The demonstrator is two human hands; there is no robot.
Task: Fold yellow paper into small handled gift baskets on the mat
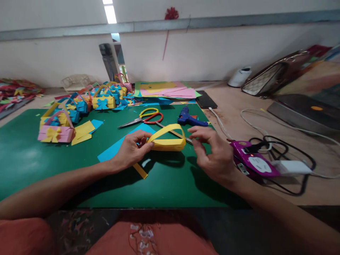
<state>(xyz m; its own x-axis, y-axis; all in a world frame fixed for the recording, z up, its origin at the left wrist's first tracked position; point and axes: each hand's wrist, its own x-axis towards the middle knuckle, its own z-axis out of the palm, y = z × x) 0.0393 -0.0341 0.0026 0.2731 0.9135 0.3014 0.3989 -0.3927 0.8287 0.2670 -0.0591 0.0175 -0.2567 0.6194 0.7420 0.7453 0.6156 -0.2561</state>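
Observation:
My left hand (134, 147) pinches the left end of a small yellow paper basket (168, 144), whose strip handle arches over its top. Just beyond the basket's right end is my right hand (211, 150), thumb and fingertips drawn together; anything between them is too small to make out. Under the left hand lie a blue paper sheet (111, 151) and a narrow yellow paper strip (140, 171). Behind the basket rests a thin stick-like tool (172, 131), partly hidden. Scissors (143, 118) with yellow and red handles and a blue glue gun (187, 117) lie farther back.
Several finished paper baskets (55, 131) stand at the left on the green mat (106, 187). Stacked coloured paper (164, 90) lies at the back, beside a phone (206, 100). A purple power strip (255, 159) with tangled cables sits right; a handbag (273, 78) is behind.

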